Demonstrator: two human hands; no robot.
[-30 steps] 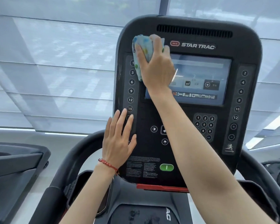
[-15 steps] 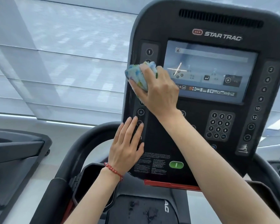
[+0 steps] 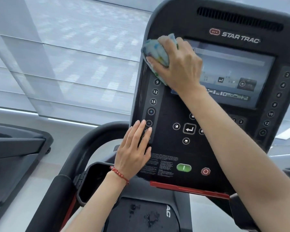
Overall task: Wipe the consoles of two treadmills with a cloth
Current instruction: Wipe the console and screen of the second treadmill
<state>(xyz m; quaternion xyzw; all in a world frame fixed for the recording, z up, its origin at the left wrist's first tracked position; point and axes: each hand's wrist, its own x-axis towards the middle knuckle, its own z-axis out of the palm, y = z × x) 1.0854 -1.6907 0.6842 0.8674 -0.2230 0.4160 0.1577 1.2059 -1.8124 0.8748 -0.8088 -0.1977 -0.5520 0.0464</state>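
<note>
Pale blue cloth (image 3: pixel 155 52), bunched, with colour flecks, sits at the upper left corner of the console (image 3: pixel 174 148), just left of the screen (image 3: pixel 233 72). My right hand (image 3: pixel 177 67) grips it, fingers curled round the wad, pressing it on the panel above button 9 of the left button column (image 3: pixel 153 101). My left hand (image 3: pixel 133 151) lies flat, fingers straight and together, on the console's lower left edge beside the minus button, holding nothing; I judge it is bracing the panel.

Change: half a second ago the cloth was lower, midway down that column; one second ago it was up top by the screen corner. So the stroke went down and has come back up, one pass over the left strip. Left hand has hardly shifted on its edge. View has tilted and closed in on the console.

Meaning for the task: I judge the left side of this console is being covered; screen, keypad and right button column (image 3: pixel 274 104) look not yet wiped. A second treadmill (image 3: pixel 18 148) sits off the left, untouched as far as I can see.
</note>
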